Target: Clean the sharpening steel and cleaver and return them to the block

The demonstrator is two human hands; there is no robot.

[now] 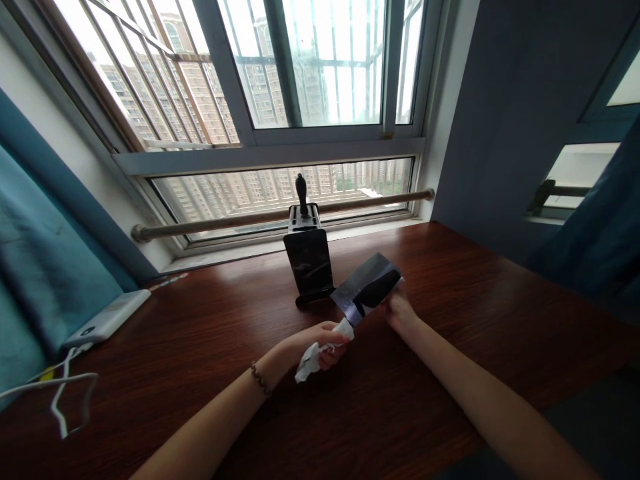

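Note:
My right hand [397, 311] grips the handle of a dark cleaver [367, 285], holding its broad blade tilted above the wooden table [450, 293]. A crumpled white tissue [315, 353] is pinched in my left hand [325, 343] and pressed against the blade's lower corner. Just behind the cleaver stands a black knife block [309, 257] with one black knife handle [301, 192] sticking up from it.
A white power bank [107, 319] with a white cable [65, 393] lies at the table's left edge beside teal curtains [45, 267]. A wooden rail [350, 203] runs along the window behind the block. A dark blue wall [510, 120] rises at right.

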